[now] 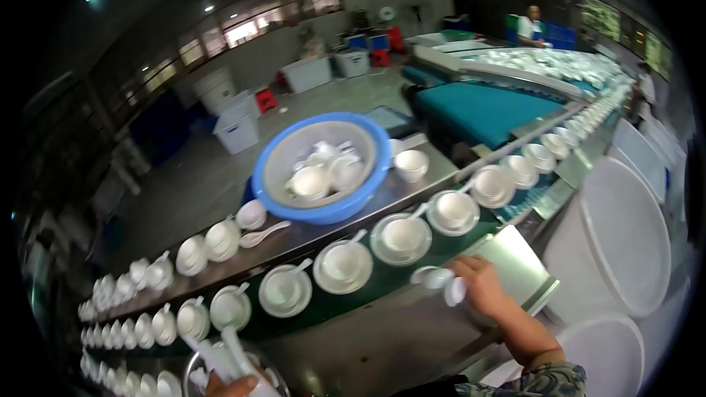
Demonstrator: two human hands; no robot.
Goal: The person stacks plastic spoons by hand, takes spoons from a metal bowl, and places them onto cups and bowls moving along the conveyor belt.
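Several white spoons extend from my right hand [476,279], whose fingers are closed round them near the metal ledge at the belt's near side. My left hand [234,386], at the bottom edge, is closed on white spoons [239,356] above a round metal bowl [276,378] that holds more white pieces. Beyond my hands, a green belt [298,323] carries a row of white plates, each with a bowl on it; a plate with a bowl and spoon [402,237] lies left of my right hand.
A blue basin [323,215] with white bowls stands on the metal shelf behind the belt, beside a loose spoon [265,234]. Large white tubs [625,228] fill the right side. A teal conveyor [478,109] and a person [529,28] are farther back.
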